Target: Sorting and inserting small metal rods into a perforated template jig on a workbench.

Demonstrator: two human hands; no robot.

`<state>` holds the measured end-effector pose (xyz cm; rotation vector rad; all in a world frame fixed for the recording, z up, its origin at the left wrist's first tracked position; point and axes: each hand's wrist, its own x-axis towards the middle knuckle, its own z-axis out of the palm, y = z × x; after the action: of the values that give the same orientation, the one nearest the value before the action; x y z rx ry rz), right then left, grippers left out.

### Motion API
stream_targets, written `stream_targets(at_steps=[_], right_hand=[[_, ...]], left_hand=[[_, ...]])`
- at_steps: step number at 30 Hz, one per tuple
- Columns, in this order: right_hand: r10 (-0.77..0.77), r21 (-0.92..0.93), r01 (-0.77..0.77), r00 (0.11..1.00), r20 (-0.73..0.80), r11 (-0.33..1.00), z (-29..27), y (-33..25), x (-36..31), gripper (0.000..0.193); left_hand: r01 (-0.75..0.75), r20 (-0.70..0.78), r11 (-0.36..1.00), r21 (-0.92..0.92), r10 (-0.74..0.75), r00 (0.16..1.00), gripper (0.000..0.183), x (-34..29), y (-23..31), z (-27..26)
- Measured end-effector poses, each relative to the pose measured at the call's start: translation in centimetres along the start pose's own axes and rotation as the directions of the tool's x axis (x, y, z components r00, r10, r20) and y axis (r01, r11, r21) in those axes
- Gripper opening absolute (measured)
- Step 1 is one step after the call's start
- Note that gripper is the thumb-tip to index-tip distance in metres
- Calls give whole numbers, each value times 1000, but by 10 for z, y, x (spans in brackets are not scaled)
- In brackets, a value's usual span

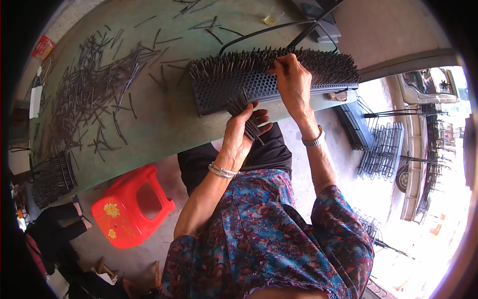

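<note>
A long dark block with a perforated face (234,85) lies along the table's near edge, its far rows filled with thin dark sticks (224,63) standing upright. The nearer rows of holes show bare. Above the block, my right hand (295,84) is closed in a pinch at the border of the filled rows; a dark stick appears between its fingertips, mostly hidden by them. My left hand (236,134), just in front of the block, grips a bundle of the same dark sticks (253,130), which poke out past the thumb and fingers.
Loose sticks (92,82) are heaped across the left of the green table (164,127). A small glass (271,20) stands at the back, near a bent black metal frame (266,31). A red plastic stool (124,209) stands left; dark racks (381,149) stand right. Another person's legs (64,219) show lower left.
</note>
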<state>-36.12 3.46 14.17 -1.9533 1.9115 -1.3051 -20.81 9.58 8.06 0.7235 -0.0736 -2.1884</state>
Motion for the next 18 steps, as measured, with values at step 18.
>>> stream_targets(at_steps=[18], right_hand=[[-143, -220, 193, 964, 226, 956, 13, 13, 21, 11]], left_hand=[[-106, -40, 987, 119, 112, 993, 29, -11, 2, 13]])
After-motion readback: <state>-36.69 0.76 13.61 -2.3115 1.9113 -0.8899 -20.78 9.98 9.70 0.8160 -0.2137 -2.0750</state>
